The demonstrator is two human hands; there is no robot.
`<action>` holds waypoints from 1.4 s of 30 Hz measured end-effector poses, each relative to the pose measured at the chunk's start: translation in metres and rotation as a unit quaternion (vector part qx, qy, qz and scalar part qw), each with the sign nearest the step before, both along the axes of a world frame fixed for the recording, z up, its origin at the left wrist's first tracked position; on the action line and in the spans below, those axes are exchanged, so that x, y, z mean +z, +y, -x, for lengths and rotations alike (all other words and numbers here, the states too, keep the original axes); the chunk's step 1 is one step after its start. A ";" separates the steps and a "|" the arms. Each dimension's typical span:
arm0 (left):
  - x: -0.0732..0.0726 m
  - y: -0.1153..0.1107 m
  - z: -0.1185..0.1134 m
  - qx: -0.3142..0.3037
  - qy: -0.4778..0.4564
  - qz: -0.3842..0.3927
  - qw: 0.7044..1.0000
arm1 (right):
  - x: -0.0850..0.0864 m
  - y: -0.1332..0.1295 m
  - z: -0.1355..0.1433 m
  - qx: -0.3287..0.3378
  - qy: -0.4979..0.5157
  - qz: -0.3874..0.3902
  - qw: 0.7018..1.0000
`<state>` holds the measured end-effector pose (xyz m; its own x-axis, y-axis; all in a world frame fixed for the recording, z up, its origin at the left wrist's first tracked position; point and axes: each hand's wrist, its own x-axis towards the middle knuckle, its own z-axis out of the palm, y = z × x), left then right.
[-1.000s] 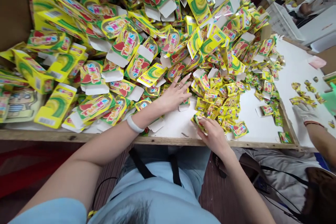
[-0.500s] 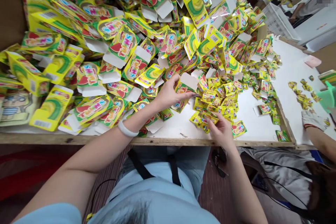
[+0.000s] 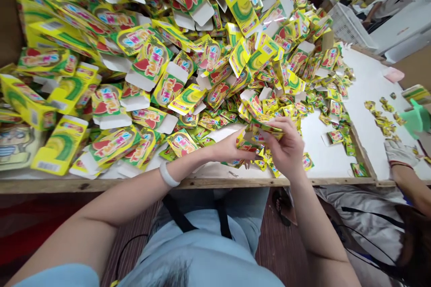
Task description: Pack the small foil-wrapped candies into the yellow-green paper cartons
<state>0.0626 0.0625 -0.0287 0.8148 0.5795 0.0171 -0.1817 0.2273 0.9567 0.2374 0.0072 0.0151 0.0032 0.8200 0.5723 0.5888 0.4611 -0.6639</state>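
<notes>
My left hand [image 3: 229,149], with a white band on its wrist, is closed around a small printed candy box [image 3: 248,147] just above the front of the table. The box is tilted and partly hidden by my fingers. Against the box's open end, my right hand [image 3: 286,145] pinches small yellow-green wrapped candies [image 3: 269,129]; how many cannot be made out. Below and behind my hands lie more loose wrapped candies [image 3: 291,111]. A big heap of yellow and green fruit-printed boxes [image 3: 151,63], many with white flaps open, covers the table's left and back.
A wooden rim [image 3: 134,184] edges the white table. At right, a co-worker's gloved hand [image 3: 399,152] is near small candy piles [image 3: 384,123] and a green scoop [image 3: 417,119]. A white plastic crate [image 3: 350,24] stands at the back right. An illustrated tin [image 3: 18,145] lies at far left.
My left hand has brought the box down toward the table's front edge. My right hand has lifted candies from the pile up to the box, and the two hands now meet.
</notes>
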 end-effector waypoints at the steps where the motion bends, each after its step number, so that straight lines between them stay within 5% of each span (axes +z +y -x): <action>1: 0.000 0.000 0.001 0.005 -0.005 -0.010 1.000 | 0.003 0.002 0.002 0.018 -0.041 0.009 0.999; 9: -0.007 0.006 0.000 -0.018 0.079 -0.092 0.992 | 0.032 0.000 -0.006 0.125 -0.251 0.176 0.944; 18: -0.001 0.008 0.008 -0.187 0.041 -0.024 0.981 | 0.039 0.005 -0.016 0.201 -0.150 0.213 0.944; 24: -0.002 0.004 0.003 -0.082 0.034 -0.004 0.996 | 0.020 -0.011 -0.008 0.070 -0.226 0.079 0.969; 29: -0.005 0.005 0.001 -0.089 0.035 -0.010 0.995 | 0.017 -0.018 -0.001 0.042 -0.220 0.028 0.974; 36: -0.003 0.001 0.002 -0.105 0.051 -0.013 0.993 | 0.031 -0.020 -0.014 0.125 -0.200 0.103 0.966; 42: -0.005 -0.006 -0.001 -0.092 0.070 -0.016 0.993 | 0.022 -0.019 -0.014 0.116 -0.178 0.164 0.963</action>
<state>0.0639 0.0564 -0.0334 0.9026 0.4213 -0.0879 -0.0047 0.2139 0.9768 0.2512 -0.0117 0.0366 -0.3501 0.9120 0.2137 0.7128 0.4074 -0.5709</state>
